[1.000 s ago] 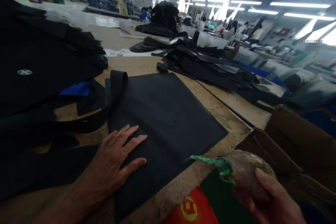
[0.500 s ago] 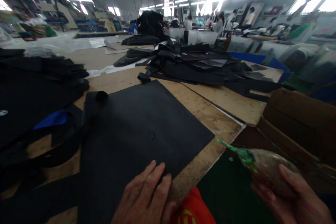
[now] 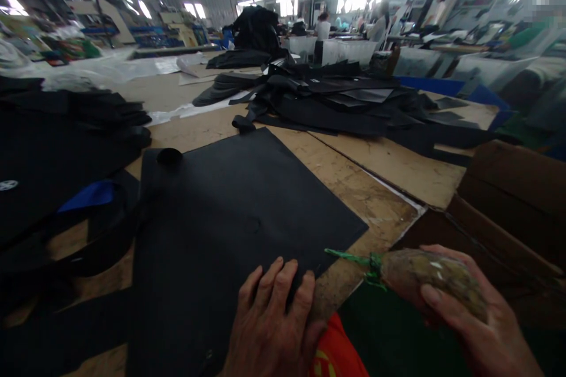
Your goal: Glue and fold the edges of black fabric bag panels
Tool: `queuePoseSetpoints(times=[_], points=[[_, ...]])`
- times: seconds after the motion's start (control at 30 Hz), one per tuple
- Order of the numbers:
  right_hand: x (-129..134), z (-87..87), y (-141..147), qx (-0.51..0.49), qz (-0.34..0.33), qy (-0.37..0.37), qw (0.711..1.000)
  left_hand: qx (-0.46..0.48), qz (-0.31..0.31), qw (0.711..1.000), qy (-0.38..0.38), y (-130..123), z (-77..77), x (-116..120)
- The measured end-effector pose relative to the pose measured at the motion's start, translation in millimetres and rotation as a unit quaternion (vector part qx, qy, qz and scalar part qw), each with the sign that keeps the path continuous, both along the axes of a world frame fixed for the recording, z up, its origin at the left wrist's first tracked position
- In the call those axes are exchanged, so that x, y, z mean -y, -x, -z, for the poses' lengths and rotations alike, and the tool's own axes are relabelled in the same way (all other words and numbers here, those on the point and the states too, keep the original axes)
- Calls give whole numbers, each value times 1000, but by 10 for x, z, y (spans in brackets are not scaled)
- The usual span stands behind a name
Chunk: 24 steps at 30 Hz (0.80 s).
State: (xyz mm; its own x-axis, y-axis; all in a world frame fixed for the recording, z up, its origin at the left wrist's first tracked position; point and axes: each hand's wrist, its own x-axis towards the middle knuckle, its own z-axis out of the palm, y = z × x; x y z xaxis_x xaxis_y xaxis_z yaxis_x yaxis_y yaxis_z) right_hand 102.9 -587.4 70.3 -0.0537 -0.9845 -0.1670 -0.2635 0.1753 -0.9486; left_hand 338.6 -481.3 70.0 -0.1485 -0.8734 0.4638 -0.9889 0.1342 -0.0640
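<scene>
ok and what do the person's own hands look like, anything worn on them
The left hand and right hand are both bare, without gloves. No ring shows on the fingers in view, and no sleeve shows.

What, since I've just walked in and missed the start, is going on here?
A person's left hand is spread palm-down at the near edge of a black sheet lying on a worktable. The right hand grips a lumpy bundle with a green tie, right of the sheet. Black pieces lie heaped farther back.
</scene>
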Motion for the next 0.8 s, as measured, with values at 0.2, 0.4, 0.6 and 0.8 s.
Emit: queuePoseSetpoints(times=[0.2,0.4,0.6,0.8], points=[[23,-2,117,-99,-62,49,992,13,6,1000,-1,-39,69,-10],[57,-79,143,-136,2,62,989,29,11,1000,-1,-85,153,-21],[48,-167,126,-136,71,30,988,23,12,1000,-1,-74,151,-28],[-30,-134,140,-112,61,30,991,18,6,1000,-9,-71,166,-10]])
